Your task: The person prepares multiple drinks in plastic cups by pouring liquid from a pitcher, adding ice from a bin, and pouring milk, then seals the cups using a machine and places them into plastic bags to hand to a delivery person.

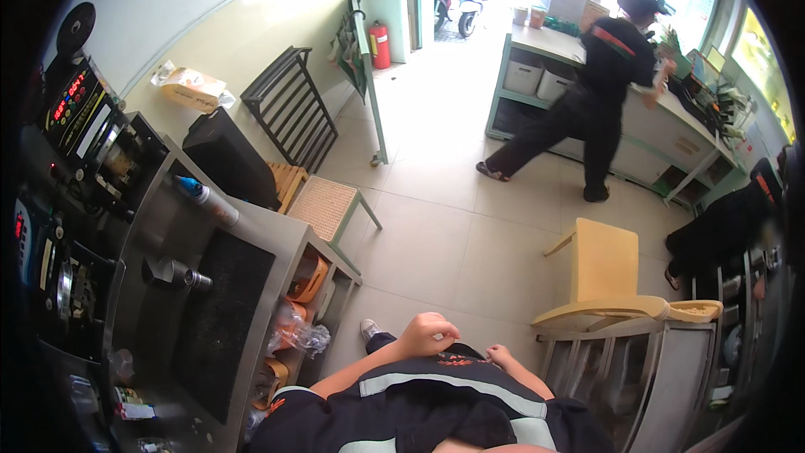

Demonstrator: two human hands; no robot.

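Note:
My left hand [429, 334] is raised in front of the dark apron [409, 402] at my waist, its fingers loosely curled, with no object visible in it. At the apron's other side, my right hand [499, 354] is partly hidden behind the cloth, and whether it holds anything cannot be told. Beside me on the left stands a steel counter [286, 220] with a black mat [223, 321], a spray can with a blue top [214, 201] and a small metal cup [198, 279]. Two sealing machines with lit red displays, the nearer one [78, 113] upright, stand along its far side.
A stool with a woven seat [325, 206] stands past the counter. On the right are a yellow plastic chair [605, 261] and a steel cabinet [676, 358]. A person in dark clothes [607, 82] strides beside a service counter [553, 44]; another person [717, 226] bends at right.

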